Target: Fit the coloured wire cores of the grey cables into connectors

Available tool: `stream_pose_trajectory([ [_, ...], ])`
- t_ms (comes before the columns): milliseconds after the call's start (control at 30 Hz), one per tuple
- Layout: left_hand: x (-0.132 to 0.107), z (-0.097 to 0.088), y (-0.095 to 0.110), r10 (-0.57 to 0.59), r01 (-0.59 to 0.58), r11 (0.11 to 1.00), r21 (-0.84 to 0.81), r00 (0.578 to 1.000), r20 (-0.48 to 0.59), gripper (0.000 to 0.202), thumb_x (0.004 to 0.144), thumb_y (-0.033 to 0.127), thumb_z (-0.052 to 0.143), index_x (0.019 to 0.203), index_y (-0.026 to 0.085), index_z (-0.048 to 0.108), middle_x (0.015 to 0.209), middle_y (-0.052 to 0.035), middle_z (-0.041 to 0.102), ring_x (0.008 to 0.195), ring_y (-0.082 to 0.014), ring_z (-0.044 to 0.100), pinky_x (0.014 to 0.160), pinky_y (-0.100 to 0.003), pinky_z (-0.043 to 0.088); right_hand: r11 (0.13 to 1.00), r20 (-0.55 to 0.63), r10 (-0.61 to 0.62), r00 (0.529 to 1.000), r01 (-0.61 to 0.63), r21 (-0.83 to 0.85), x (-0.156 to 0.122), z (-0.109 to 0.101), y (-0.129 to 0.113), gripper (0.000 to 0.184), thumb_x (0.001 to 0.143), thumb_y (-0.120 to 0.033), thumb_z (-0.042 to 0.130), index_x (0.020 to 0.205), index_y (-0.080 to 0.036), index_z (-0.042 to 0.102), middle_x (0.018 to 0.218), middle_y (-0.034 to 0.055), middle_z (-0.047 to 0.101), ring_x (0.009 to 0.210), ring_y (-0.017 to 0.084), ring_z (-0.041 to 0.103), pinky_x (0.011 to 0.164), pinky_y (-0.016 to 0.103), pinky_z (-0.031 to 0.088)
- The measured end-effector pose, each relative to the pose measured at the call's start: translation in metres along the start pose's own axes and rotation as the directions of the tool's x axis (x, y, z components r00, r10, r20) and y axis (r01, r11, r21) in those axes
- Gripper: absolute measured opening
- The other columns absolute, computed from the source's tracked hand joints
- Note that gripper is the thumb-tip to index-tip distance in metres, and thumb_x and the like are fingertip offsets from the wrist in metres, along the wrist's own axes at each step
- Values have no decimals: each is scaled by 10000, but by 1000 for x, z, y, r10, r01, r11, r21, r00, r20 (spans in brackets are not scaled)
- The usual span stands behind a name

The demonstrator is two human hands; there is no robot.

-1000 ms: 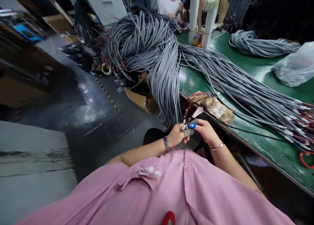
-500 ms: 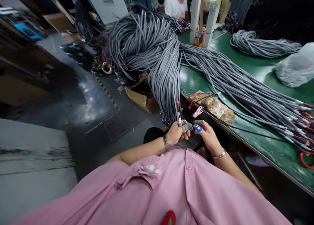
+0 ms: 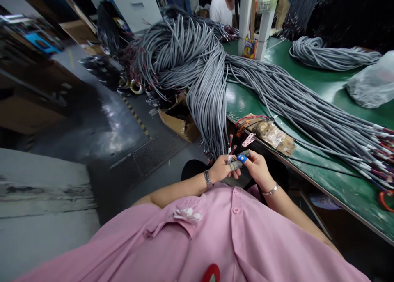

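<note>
My left hand (image 3: pixel 219 169) is closed around the end of a grey cable (image 3: pixel 228 160) with a white band, and thin red and dark wires (image 3: pixel 230 140) stick up from it. A grey finger cover (image 3: pixel 235 165) wraps one of its fingers. Close beside it, my right hand (image 3: pixel 257 168) pinches thumb against forefinger right at the coloured wire ends; what lies between the fingertips is too small to make out. Its thumb wears a blue wrap (image 3: pixel 242 158) and its forefinger a grey cover. Just behind both hands hangs a thick bundle of grey cables (image 3: pixel 207 105).
More grey cables (image 3: pixel 295 97) lie across the green table (image 3: pixel 335 200). At its near edge are a taped cardboard piece (image 3: pixel 285 144) and a pink clip (image 3: pixel 248 140). A cardboard box (image 3: pixel 175 124) stands on the floor. A plastic bag (image 3: pixel 372 85) lies right; a person (image 3: pixel 221 9) sits behind.
My right hand has moved left, its blue-wrapped thumb now close against the left hand's fingers. The cable end in my left hand has shifted slightly to the right.
</note>
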State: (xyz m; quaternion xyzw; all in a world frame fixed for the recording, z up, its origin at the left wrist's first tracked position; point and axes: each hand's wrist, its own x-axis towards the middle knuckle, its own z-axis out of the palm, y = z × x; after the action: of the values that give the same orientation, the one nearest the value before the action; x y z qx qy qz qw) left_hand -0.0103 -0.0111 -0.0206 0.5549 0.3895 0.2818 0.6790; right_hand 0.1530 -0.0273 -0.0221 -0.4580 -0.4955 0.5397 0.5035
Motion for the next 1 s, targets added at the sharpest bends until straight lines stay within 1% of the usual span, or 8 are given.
stream_pose_trajectory([
  [100, 1, 2, -1, 26, -37, 992, -124, 995, -92, 366, 766, 475, 663, 730, 119, 588, 605, -65, 668, 452, -136, 624, 361, -181, 328, 999, -75, 16, 997, -14, 30, 3, 1, 0, 209, 767, -385, 713, 759, -183, 661, 672, -13, 607, 602, 112, 490, 597, 259, 397],
  [200, 3, 5, 0, 12, -62, 961, -270, 983, -184, 366, 727, 466, 701, 759, 121, 586, 602, -52, 663, 443, -140, 622, 347, -181, 318, 995, -135, 45, 990, -32, 94, 5, 4, 2, 209, 743, -384, 734, 756, -188, 661, 663, -22, 595, 583, 104, 467, 562, 247, 375],
  [267, 3, 5, 1, 0, -78, 942, -327, 973, -232, 362, 714, 455, 714, 762, 123, 579, 600, -48, 661, 435, -140, 619, 342, -181, 316, 991, -151, 56, 987, -36, 131, 6, 6, 3, 207, 737, -384, 738, 763, -192, 665, 676, -19, 601, 591, 106, 472, 562, 247, 378],
  [433, 3, 5, 3, -21, -99, 912, -399, 959, -284, 344, 702, 429, 726, 763, 135, 556, 591, -33, 653, 415, -135, 604, 335, -184, 304, 984, -145, 67, 987, -42, 173, 7, 10, 4, 200, 747, -385, 732, 784, -195, 680, 730, -4, 626, 621, 111, 491, 582, 253, 389],
  [567, 3, 3, 2, -32, -99, 909, -405, 952, -305, 346, 697, 430, 726, 780, 137, 560, 596, -27, 651, 404, -131, 595, 337, -188, 292, 984, -135, 73, 988, -49, 174, 7, 10, 6, 203, 738, -383, 739, 775, -194, 674, 702, -15, 598, 604, 105, 470, 574, 251, 382],
  [800, 0, 3, 0, -17, -86, 918, -388, 967, -255, 364, 706, 467, 713, 763, 130, 589, 596, -35, 653, 416, -128, 598, 345, -187, 296, 956, -88, 137, 987, -109, 271, 6, 6, 7, 197, 725, -358, 747, 722, -193, 640, 598, -39, 529, 548, 99, 435, 555, 252, 367],
  [900, -2, 2, 2, 4, -53, 936, -349, 990, -139, 360, 719, 467, 702, 747, 118, 615, 584, -48, 653, 416, -131, 600, 347, -189, 298, 923, -11, 169, 986, -154, 351, 6, 5, 1, 207, 735, -348, 734, 685, -193, 606, 573, -43, 509, 528, 98, 437, 559, 256, 381],
  [1000, -4, -1, 4, -4, 10, 955, -295, 1000, 19, 361, 715, 461, 705, 709, 107, 636, 570, -64, 654, 408, -132, 595, 340, -191, 291, 879, 174, 229, 958, -280, 386, 8, 3, -4, 253, 725, -358, 731, 648, -189, 560, 565, -38, 513, 517, 109, 473, 551, 265, 404],
])
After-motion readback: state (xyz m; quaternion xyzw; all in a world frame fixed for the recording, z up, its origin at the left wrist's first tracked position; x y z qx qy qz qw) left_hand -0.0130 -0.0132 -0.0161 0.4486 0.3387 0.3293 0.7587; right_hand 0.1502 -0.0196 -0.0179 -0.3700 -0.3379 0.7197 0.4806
